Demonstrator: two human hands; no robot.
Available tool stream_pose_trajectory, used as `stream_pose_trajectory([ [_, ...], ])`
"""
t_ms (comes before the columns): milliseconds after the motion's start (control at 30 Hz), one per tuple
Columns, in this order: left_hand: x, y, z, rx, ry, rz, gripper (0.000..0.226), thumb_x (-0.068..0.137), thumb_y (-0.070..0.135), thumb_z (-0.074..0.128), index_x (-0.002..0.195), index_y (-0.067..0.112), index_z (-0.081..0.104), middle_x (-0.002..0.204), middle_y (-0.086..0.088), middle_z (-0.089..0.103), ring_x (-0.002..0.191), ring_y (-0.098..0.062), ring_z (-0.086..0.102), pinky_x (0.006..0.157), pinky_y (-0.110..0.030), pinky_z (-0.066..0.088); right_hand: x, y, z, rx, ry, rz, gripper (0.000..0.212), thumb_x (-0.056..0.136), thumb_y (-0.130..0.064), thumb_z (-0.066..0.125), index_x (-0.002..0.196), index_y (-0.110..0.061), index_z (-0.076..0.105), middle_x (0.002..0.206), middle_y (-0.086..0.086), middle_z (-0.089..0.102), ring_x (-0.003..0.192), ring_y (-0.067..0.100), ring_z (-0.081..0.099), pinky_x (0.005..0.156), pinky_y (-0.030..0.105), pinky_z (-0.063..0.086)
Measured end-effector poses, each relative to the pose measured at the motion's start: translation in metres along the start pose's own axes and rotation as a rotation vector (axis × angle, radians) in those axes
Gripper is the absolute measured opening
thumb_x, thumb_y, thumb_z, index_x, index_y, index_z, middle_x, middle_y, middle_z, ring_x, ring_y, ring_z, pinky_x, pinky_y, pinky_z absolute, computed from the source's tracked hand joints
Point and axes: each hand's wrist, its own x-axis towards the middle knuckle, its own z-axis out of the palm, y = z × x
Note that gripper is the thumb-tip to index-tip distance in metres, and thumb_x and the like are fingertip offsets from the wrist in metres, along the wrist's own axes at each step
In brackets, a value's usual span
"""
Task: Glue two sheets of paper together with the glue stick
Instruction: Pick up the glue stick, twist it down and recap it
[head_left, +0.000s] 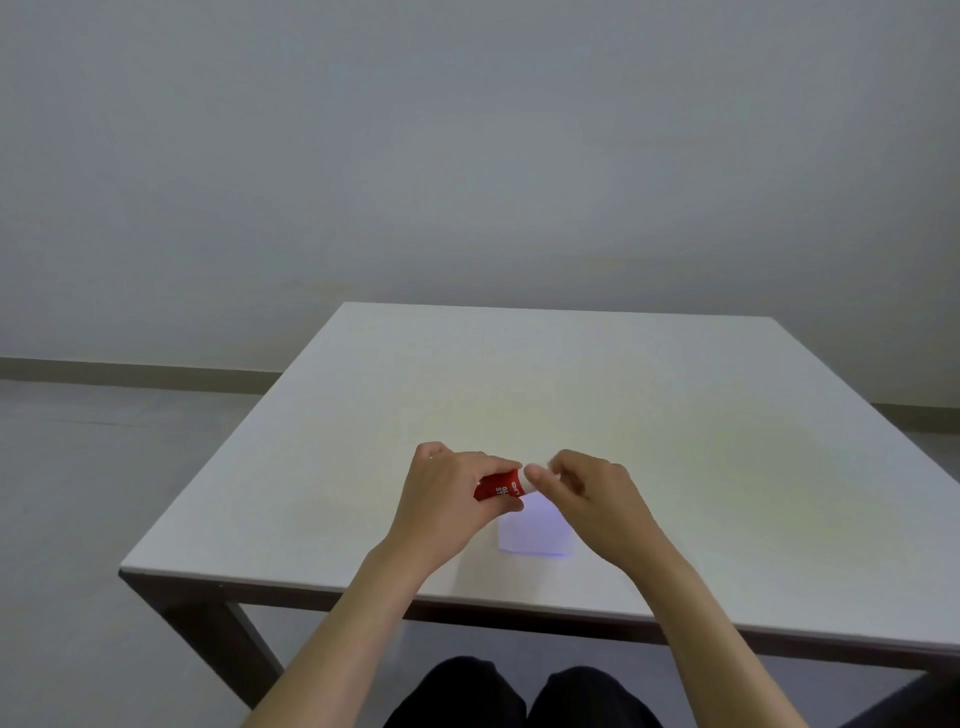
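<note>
My left hand grips the red body of a glue stick, holding it sideways a little above the table. My right hand pinches the stick's white end, which may be the cap, between thumb and fingers. Just beneath both hands, white paper lies flat on the table, near the front edge. My hands partly cover its far side, and I cannot tell whether it is one sheet or two stacked.
The white table has dark legs; its front edge runs just before my forearms. My knees in dark trousers show below it. Grey floor lies to the left, and a plain wall stands behind.
</note>
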Motion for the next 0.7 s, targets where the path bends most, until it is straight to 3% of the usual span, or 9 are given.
stream_pose_trajectory([
  [67, 0.001, -0.002, -0.001, -0.012, 0.000, -0.021, 0.028, 0.077, 0.044, 0.070, 0.104, 0.039, 0.069, 0.093, 0.018, 0.073, 0.083, -0.001, 0.041, 0.080, -0.018, 0.025, -0.001, -0.001, -0.003, 0.152, -0.105, -0.061, 0.017, 0.089, -0.039, 0.056, 0.107, -0.040, 0.056, 0.077, -0.013, 0.057, 0.053, 0.004, 0.046, 0.063, 0.021, 0.042],
  [133, 0.002, -0.002, -0.002, 0.009, -0.015, -0.025, 0.027, 0.076, 0.045, 0.070, 0.103, 0.040, 0.069, 0.093, 0.019, 0.073, 0.089, -0.014, 0.046, 0.082, -0.022, 0.028, 0.000, -0.004, -0.001, 0.163, -0.061, -0.048, 0.007, 0.090, -0.035, 0.055, 0.094, -0.031, 0.060, 0.071, -0.012, 0.056, 0.054, 0.009, 0.044, 0.062, 0.027, 0.043],
  [200, 0.001, 0.000, -0.003, 0.002, -0.025, -0.030, 0.027, 0.076, 0.043, 0.070, 0.103, 0.039, 0.069, 0.091, 0.018, 0.073, 0.089, -0.018, 0.042, 0.080, -0.024, 0.029, 0.005, -0.005, 0.000, 0.031, 0.020, 0.010, 0.034, 0.089, -0.045, 0.054, 0.077, -0.015, 0.061, 0.060, -0.001, 0.055, 0.053, 0.015, 0.043, 0.058, 0.030, 0.039],
  [267, 0.001, 0.001, -0.003, -0.005, -0.019, -0.038, 0.028, 0.075, 0.043, 0.071, 0.103, 0.039, 0.069, 0.090, 0.018, 0.072, 0.089, -0.017, 0.040, 0.080, -0.024, 0.029, 0.007, -0.007, -0.004, -0.039, 0.005, 0.013, 0.042, 0.086, -0.054, 0.052, 0.078, -0.014, 0.064, 0.062, 0.002, 0.059, 0.053, 0.013, 0.045, 0.057, 0.028, 0.038],
  [367, 0.004, -0.005, -0.003, -0.007, -0.020, -0.036, 0.025, 0.076, 0.046, 0.070, 0.101, 0.041, 0.069, 0.090, 0.020, 0.072, 0.094, -0.020, 0.047, 0.084, -0.024, 0.032, 0.007, -0.006, -0.010, 0.138, -0.116, -0.068, 0.011, 0.086, -0.041, 0.060, 0.097, -0.041, 0.058, 0.075, -0.012, 0.059, 0.054, 0.005, 0.049, 0.057, 0.016, 0.042],
  [433, 0.005, -0.008, -0.002, -0.009, -0.026, -0.030, 0.025, 0.075, 0.046, 0.071, 0.099, 0.040, 0.069, 0.088, 0.020, 0.072, 0.094, -0.020, 0.049, 0.083, -0.024, 0.034, 0.008, -0.007, -0.008, 0.091, -0.065, -0.058, 0.004, 0.089, -0.034, 0.058, 0.085, -0.035, 0.059, 0.069, -0.011, 0.058, 0.055, 0.009, 0.049, 0.056, 0.021, 0.041],
  [500, 0.007, -0.009, 0.000, -0.030, -0.027, -0.032, 0.025, 0.073, 0.043, 0.073, 0.097, 0.038, 0.070, 0.086, 0.019, 0.072, 0.093, -0.017, 0.054, 0.080, -0.022, 0.037, 0.011, -0.011, -0.004, -0.053, 0.043, 0.002, 0.034, 0.091, -0.044, 0.052, 0.070, -0.019, 0.062, 0.047, -0.012, 0.052, 0.048, 0.011, 0.042, 0.050, 0.025, 0.033],
  [567, 0.013, -0.014, -0.001, -0.155, 0.013, -0.087, 0.021, 0.072, 0.035, 0.076, 0.092, 0.031, 0.070, 0.082, 0.015, 0.074, 0.087, -0.008, 0.064, 0.076, -0.019, 0.043, 0.014, -0.013, -0.004, -0.093, 0.122, 0.060, 0.053, 0.092, -0.052, 0.044, 0.069, -0.008, 0.064, 0.038, -0.016, 0.051, 0.044, 0.009, 0.040, 0.048, 0.026, 0.030],
  [700, 0.036, -0.030, -0.005, -0.388, 0.181, -0.266, 0.012, 0.079, 0.021, 0.071, 0.086, 0.016, 0.063, 0.069, 0.005, 0.074, 0.067, -0.003, 0.069, 0.069, -0.018, 0.049, 0.013, -0.009, -0.007, 0.016, 0.140, 0.035, 0.032, 0.092, -0.044, 0.049, 0.080, -0.017, 0.063, 0.059, -0.007, 0.053, 0.056, 0.014, 0.049, 0.057, 0.028, 0.039],
])
